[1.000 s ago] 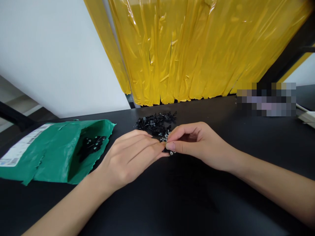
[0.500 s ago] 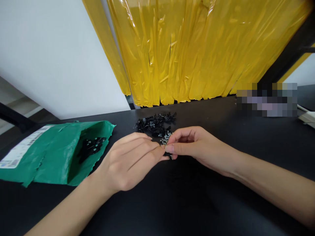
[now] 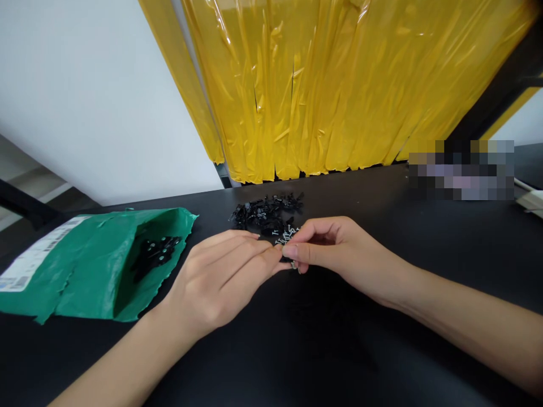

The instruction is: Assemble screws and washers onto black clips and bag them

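My left hand reaches in from the left, its back toward me and its fingers closed in a pinch. At its fingertips my right hand also pinches, thumb on top. Between them is a small black piece with a pale metal-looking bit at its lower end; the fingers cover most of it. Just behind the fingertips lie several small silver screws, partly hidden by my right hand. Beyond these is a loose heap of small black parts.
A green plastic mailer bag lies on the left, its mouth facing right, with black parts and round metal bits inside. The black tabletop runs under everything. Yellow plastic strips hang behind its far edge. A blurred-out patch covers the far right.
Both hands keep their pinch at nearly the same spot, with only slight fingertip movement. The pale bit under the fingers shows a little more clearly.
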A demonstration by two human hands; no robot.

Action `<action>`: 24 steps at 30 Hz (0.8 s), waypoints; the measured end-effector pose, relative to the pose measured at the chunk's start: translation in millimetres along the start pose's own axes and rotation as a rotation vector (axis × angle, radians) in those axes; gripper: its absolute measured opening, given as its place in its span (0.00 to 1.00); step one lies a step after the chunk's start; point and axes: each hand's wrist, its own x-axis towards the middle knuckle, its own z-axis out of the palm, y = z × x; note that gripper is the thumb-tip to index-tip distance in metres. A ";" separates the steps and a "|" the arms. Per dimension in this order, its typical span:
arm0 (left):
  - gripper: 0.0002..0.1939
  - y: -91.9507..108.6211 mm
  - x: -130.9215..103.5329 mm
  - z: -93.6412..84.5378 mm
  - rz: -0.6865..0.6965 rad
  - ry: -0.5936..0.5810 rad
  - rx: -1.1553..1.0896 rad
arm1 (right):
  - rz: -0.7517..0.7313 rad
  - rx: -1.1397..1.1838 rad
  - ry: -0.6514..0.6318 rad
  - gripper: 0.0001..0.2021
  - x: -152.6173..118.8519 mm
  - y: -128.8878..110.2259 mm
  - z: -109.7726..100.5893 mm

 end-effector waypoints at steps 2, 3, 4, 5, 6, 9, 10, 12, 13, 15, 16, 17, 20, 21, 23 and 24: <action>0.12 0.5 0.1 0.1 0.000 0.005 -0.014 | 0.007 0.019 0.000 0.10 -0.3 0.0 0.7; 0.11 0.8 0.6 0.0 -0.006 0.006 -0.025 | 0.009 0.028 -0.001 0.10 -0.3 0.1 1.3; 0.10 1.1 1.4 0.0 -0.014 0.006 -0.038 | 0.008 0.038 -0.003 0.11 -0.1 0.3 2.0; 0.09 1.4 2.2 -0.1 -0.024 0.001 -0.052 | 0.007 0.050 -0.006 0.11 0.1 0.3 2.7; 0.08 1.4 2.8 -0.1 -0.033 -0.004 -0.063 | 0.005 0.066 -0.012 0.11 0.3 0.4 3.3; 0.06 0.0 2.8 0.1 -0.048 -0.018 -0.074 | -0.009 0.099 -0.034 0.10 0.3 -0.3 3.7; 0.06 -0.8 2.0 0.3 -0.050 -0.015 -0.072 | -0.019 0.097 -0.038 0.08 0.0 -0.7 3.3; 0.09 -2.5 0.2 0.8 -0.054 -0.001 -0.068 | -0.034 0.077 -0.036 0.07 -0.5 -1.5 2.3; 0.09 -2.9 -0.5 0.9 -0.056 0.008 -0.065 | -0.035 0.069 -0.030 0.06 -0.7 -1.8 1.9; 0.09 -2.7 -0.9 0.7 -0.055 0.018 -0.053 | -0.021 0.064 -0.014 0.05 -0.7 -2.0 1.5; 0.09 -2.1 -0.5 0.5 -0.059 0.019 -0.046 | -0.011 0.066 -0.009 0.05 -0.5 -1.9 1.7; 0.08 -1.2 0.1 0.1 -0.066 0.015 -0.040 | -0.001 0.073 -0.006 0.06 -0.2 -1.5 1.9; 0.06 0.6 2.1 -1.1 -0.087 -0.009 -0.036 | 0.011 0.136 -0.025 0.09 0.6 -0.1 2.7; 0.06 0.7 2.4 -1.4 -0.085 -0.012 -0.036 | 0.012 0.167 -0.036 0.09 0.6 0.5 2.7; 0.06 -0.1 2.3 -1.3 -0.070 -0.009 -0.036 | 0.016 0.217 -0.044 0.09 0.1 1.6 2.2; 0.06 -0.7 2.1 -1.1 -0.065 -0.006 -0.038 | 0.022 0.222 -0.042 0.09 -0.3 2.1 1.8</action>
